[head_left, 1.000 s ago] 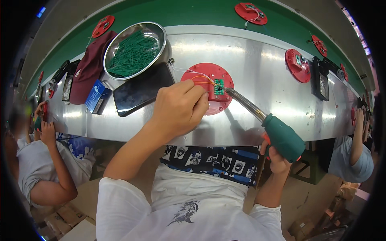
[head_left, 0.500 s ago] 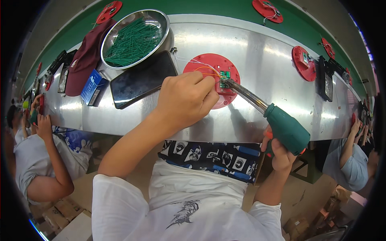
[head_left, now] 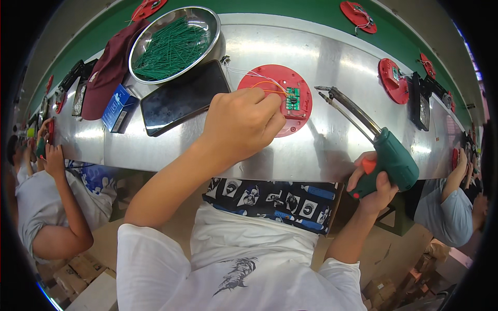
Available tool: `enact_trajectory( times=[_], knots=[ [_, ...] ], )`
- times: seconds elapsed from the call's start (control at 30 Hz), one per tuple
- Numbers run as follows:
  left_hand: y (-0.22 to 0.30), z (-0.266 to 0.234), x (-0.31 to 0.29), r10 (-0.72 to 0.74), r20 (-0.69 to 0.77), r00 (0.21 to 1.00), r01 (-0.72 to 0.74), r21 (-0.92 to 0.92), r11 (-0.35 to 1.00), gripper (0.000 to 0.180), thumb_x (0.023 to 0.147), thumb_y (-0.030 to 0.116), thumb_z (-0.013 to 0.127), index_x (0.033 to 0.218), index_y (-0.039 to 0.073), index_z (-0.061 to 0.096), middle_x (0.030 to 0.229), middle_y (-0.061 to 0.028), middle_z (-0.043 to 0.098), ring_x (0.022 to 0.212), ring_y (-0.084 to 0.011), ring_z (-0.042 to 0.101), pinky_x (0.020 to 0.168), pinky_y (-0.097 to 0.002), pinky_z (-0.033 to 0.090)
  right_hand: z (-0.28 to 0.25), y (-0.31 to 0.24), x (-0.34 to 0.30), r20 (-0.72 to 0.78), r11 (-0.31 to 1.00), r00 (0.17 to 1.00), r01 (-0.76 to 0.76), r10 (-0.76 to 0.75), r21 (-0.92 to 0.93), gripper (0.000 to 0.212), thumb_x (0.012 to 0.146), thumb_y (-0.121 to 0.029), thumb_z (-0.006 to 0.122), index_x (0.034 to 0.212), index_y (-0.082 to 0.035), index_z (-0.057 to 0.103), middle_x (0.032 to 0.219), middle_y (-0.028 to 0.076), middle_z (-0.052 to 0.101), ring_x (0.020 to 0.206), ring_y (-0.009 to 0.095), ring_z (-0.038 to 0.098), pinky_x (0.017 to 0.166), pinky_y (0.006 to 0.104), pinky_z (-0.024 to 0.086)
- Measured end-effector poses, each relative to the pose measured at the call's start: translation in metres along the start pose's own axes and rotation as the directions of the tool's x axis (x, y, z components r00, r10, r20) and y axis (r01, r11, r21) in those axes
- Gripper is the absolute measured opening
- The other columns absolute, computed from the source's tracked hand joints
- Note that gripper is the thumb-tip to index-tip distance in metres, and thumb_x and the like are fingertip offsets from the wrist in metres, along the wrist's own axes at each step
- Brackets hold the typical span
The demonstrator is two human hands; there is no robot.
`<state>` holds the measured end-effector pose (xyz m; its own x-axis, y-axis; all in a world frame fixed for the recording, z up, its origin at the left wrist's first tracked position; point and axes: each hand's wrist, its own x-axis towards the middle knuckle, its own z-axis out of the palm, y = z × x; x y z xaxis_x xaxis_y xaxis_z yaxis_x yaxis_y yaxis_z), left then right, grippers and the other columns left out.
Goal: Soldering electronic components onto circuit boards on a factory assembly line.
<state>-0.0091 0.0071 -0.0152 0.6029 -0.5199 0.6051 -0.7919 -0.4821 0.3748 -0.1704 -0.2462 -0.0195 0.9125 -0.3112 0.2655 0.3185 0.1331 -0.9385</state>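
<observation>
Metal bench [head_left: 280, 49] carries red disc [head_left: 290, 76], green circuit board [head_left: 293, 99] on its face. If we swing soldering gun [head_left: 397, 160], right of disc, too far left, tip [head_left: 322, 88] could scorch orange wires [head_left: 267, 82]. Our right hand [head_left: 381, 197] wraps gun; left hand [head_left: 244, 119] curls over disc's lower left, fingertips hidden, pinch untellable.

Left hand [head_left: 244, 120]: the fingers are curled, over the left part of the red disc [head_left: 302, 83].
Circuit board [head_left: 292, 98]: green, on the disc, just right of the left hand.
Right hand [head_left: 383, 194]: it holds the handle of a green soldering gun [head_left: 398, 161], whose tip is apart from the board.
Steel bowl [head_left: 211, 27]: beyond the left hand, to its left, with thin green strands [head_left: 168, 49] inside.
</observation>
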Motion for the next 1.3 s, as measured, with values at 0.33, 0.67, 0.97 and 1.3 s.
enact_trajectory(
  times=[0.33, 0.67, 0.97, 1.3],
  knots=[
    [0.003, -0.019, -0.002, 0.132, -0.261, 0.956, -0.132, 0.017, 0.991, 0.028, 0.074, -0.002, 0.067, 0.102, -0.006, 0.065, 0.077, -0.0111, 0.055, 0.064, -0.0283, 0.056, 0.053, -0.0370, 0.045, 0.003, -0.001, -0.005, 0.003, 1.000, 1.000, 0.014, -0.014, -0.028, 0.055, 0.094, -0.025, 0.062, 0.131, 0.013, 0.048, 0.100, 0.028, 0.064, 0.051, 0.024, 0.060, 0.044, 0.0308, 0.048],
    [-0.002, -0.005, -0.003, 0.149, -0.077, 0.986, -0.155, -0.078, 0.985, 0.023, 0.076, -0.007, 0.069, 0.099, -0.004, 0.070, 0.080, -0.0124, 0.065, 0.068, -0.0280, 0.061, 0.062, -0.0364, 0.050, 0.013, -0.002, -0.019, 0.130, 0.957, 0.991, 0.008, 0.031, -0.289, 0.053, 0.093, -0.029, 0.064, 0.126, 0.011, 0.055, 0.101, 0.024, 0.065, 0.054, 0.020, 0.060, 0.049, 0.0281, 0.045],
    [0.001, -0.002, -0.003, 0.074, -0.004, 0.997, -0.074, -0.055, 0.996, 0.021, 0.076, -0.003, 0.070, 0.097, -0.003, 0.070, 0.087, -0.0121, 0.065, 0.076, -0.0294, 0.063, 0.066, -0.0377, 0.052, 0.015, -0.002, -0.021, 0.102, 0.967, 0.992, -0.041, 0.069, -0.253, 0.049, 0.091, -0.024, 0.063, 0.125, 0.011, 0.056, 0.101, 0.022, 0.064, 0.055, 0.021, 0.059, 0.051, 0.0290, 0.045],
    [-0.007, 0.004, -0.003, 0.204, -0.037, 0.978, -0.202, 0.051, 0.978, 0.023, 0.071, 0.003, 0.068, 0.093, -0.003, 0.066, 0.079, -0.0081, 0.059, 0.070, -0.0233, 0.058, 0.059, -0.0341, 0.050, 0.017, -0.005, -0.016, 0.096, 0.989, 0.991, -0.085, 0.097, -0.119, 0.036, 0.087, -0.005, 0.066, 0.120, 0.009, 0.060, 0.095, 0.018, 0.066, 0.061, 0.017, 0.060, 0.056, 0.0293, 0.050]
  ],
)
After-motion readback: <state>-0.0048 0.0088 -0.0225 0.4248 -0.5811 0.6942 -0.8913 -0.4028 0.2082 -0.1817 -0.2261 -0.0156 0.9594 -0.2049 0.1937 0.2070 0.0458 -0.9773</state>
